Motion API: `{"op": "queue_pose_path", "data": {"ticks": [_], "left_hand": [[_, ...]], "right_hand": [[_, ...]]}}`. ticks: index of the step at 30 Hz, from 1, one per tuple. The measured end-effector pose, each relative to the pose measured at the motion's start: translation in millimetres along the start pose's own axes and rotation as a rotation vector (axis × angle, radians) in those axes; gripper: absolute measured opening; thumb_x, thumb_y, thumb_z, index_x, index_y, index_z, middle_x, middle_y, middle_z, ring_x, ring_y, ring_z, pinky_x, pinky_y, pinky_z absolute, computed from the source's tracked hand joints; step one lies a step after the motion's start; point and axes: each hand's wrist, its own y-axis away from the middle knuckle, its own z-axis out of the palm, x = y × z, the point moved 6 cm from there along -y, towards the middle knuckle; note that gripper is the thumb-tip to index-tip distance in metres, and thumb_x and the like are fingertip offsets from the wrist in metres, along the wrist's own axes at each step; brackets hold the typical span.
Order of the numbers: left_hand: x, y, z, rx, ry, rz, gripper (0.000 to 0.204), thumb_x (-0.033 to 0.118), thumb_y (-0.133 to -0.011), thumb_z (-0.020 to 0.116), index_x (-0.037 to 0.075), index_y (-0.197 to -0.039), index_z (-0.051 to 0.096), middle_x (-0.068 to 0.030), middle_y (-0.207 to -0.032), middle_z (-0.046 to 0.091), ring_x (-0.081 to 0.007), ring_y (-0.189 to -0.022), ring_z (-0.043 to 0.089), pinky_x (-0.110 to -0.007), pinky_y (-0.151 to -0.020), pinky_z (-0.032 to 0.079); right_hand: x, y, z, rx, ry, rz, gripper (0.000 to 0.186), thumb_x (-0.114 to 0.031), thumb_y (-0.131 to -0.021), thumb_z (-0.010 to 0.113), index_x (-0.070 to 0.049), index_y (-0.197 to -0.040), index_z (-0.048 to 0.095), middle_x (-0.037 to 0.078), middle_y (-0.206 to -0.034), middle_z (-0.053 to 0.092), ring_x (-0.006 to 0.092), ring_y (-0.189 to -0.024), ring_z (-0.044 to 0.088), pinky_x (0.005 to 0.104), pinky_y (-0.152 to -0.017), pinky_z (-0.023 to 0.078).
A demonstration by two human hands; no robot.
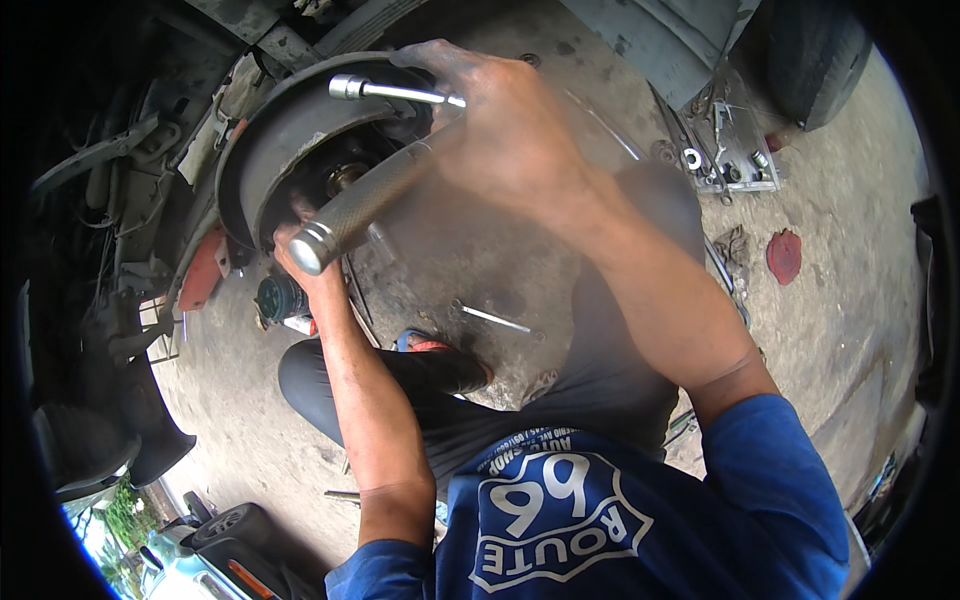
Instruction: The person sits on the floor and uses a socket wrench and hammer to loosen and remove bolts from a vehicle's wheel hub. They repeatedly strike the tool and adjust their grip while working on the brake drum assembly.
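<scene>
The right hand (510, 130) is curled shut around a grey steel ratchet wrench with a knurled cylindrical handle (360, 205); its fingers wrap the upper end of the tool, where a slim bright extension bar tipped with a chrome socket (385, 91) juts out to the left just beyond the fingertips; the knurled handle runs down and leftward from under the palm, its rounded butt ending close to the left hand; the left hand (297, 238) reaches up to the round, dark, dusty metal brake drum plate (285, 140) of the raised vehicle; most of that hand is hidden behind the handle's end, so how far its fingers are open, or whether they grip anything, cannot be told; the rusty hub centre (345, 180) sits just above the left hand and just left of the right hand's fingers; below the left wrist, on the stained concrete floor (850, 260), lies a small dark cylindrical part (280, 297); well off to the right of the right forearm sit an open tray of sockets and small tools (735, 160) and a red crumpled rag (784, 256); a thin metal rod (495, 320) lies on the floor between the two forearms.
</scene>
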Motion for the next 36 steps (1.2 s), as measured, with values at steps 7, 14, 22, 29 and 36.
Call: {"op": "queue_pose_path", "data": {"ticks": [7,14,22,29,36], "left_hand": [[7.0,-1.8,-5.7,0.142,-0.009,0.066,0.043,0.030,-0.086,0.075,-0.009,-0.071,0.067,-0.0303,-0.066,0.064,-0.0434,-0.064,0.068,-0.051,-0.060,0.050],[-14.3,11.3,14.6,0.057,-0.409,0.457,0.038,0.034,-0.099,0.056,0.000,-0.093,0.072,-0.0234,-0.076,0.069,-0.0373,-0.068,0.071,-0.045,-0.057,0.059],[-85.0,-30.0,64.4,-0.220,-0.387,0.142,0.073,0.069,-0.084,0.063,-0.002,-0.092,0.076,-0.0283,-0.078,0.069,-0.0429,-0.069,0.069,-0.053,-0.063,0.056],[-83.2,-25.1,64.4,-0.144,-0.381,0.208,0.054,0.048,-0.092,0.060,-0.005,-0.087,0.072,-0.0288,-0.087,0.070,-0.0436,-0.076,0.069,-0.056,-0.066,0.055],[-26.8,-2.1,28.1,0.065,-0.501,0.221,0.038,0.038,-0.089,0.070,0.000,-0.082,0.069,-0.0220,-0.075,0.066,-0.0396,-0.069,0.067,-0.050,-0.058,0.052]], "right_hand": [[-2.0,-1.1,3.0,0.077,-0.045,-0.069,0.056,0.002,-0.067,0.071,-0.003,-0.123,0.065,0.021,-0.090,0.070,0.0348,-0.081,0.071,0.0404,-0.076,0.057],[0.1,3.7,3.9,0.125,-0.232,-0.224,0.035,-0.003,-0.065,0.072,0.004,-0.098,0.066,0.020,-0.070,0.067,0.0391,-0.068,0.070,0.0453,-0.062,0.057],[15.2,4.1,25.1,-0.112,-0.075,0.105,0.053,-0.012,-0.068,0.078,0.005,-0.116,0.064,0.026,-0.095,0.064,0.0386,-0.092,0.066,0.0464,-0.082,0.057],[3.5,3.0,14.8,-0.095,-0.087,0.051,0.058,-0.005,-0.064,0.079,0.006,-0.119,0.061,0.024,-0.099,0.062,0.0403,-0.096,0.065,0.0480,-0.082,0.055],[-0.1,2.8,11.1,-0.142,-0.142,0.084,0.060,0.001,-0.065,0.076,0.005,-0.122,0.059,0.022,-0.098,0.061,0.0401,-0.095,0.065,0.0474,-0.080,0.055]]}}
